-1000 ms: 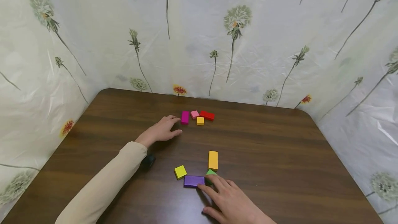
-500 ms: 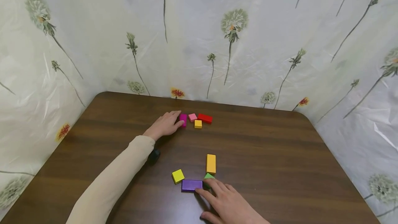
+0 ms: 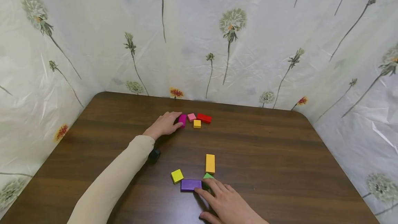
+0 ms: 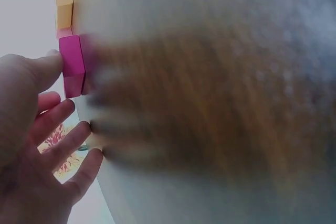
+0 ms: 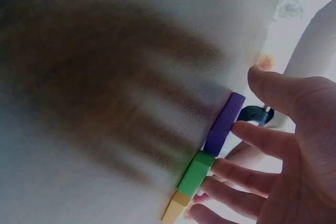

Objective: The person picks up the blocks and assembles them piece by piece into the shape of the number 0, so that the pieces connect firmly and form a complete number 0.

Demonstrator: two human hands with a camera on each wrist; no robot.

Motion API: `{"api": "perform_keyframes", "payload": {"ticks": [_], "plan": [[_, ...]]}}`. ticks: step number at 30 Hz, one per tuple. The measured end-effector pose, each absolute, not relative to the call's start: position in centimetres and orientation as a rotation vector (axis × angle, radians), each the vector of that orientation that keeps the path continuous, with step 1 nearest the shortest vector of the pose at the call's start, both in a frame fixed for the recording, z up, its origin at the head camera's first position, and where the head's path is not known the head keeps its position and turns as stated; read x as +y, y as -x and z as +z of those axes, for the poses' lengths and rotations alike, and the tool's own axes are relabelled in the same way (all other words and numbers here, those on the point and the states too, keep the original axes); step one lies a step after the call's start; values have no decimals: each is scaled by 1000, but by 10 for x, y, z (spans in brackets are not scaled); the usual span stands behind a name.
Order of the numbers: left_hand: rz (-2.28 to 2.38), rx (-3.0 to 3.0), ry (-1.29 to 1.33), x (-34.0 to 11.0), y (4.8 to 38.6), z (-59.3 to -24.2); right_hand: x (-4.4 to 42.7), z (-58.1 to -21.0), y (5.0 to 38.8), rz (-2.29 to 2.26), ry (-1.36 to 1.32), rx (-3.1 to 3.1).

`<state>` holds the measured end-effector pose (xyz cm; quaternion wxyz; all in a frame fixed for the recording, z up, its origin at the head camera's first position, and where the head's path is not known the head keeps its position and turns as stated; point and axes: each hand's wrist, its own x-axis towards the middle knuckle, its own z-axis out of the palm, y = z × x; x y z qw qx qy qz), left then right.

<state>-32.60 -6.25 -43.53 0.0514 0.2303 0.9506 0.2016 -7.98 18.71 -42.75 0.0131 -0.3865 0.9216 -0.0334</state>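
Observation:
At the far side of the table, my left hand pinches a magenta block between thumb and fingers. In the left wrist view the thumb lies against one end of the magenta block; the other fingers are spread beyond it. My right hand is near the front, its fingers extended and relaxed. Its index fingertip touches the purple block, and another fingertip is at the green block, which it partly hides. The right wrist view shows the purple block end to end with the green block.
Beside the magenta block lie a pink block, a red block and a small yellow-orange block. An orange block stretches behind the green one. A lime-yellow block sits by the purple one. Flowered cloth surrounds the brown table.
My left hand has moved right and closed its thumb and fingers on the magenta block, which has turned slightly. The right hand stays by the purple and green blocks. The head view shifted a little.

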Motion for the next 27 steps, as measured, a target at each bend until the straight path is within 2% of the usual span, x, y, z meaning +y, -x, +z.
{"api": "perform_keyframes", "payload": {"ticks": [11, 27], "plan": [[605, 2846, -726, -61, 326, -433, 187, -428, 80, -98, 1203, 2868], [886, 2822, -688, -65, 321, -429, 188, -431, 80, -118, 1248, 2888]]}}
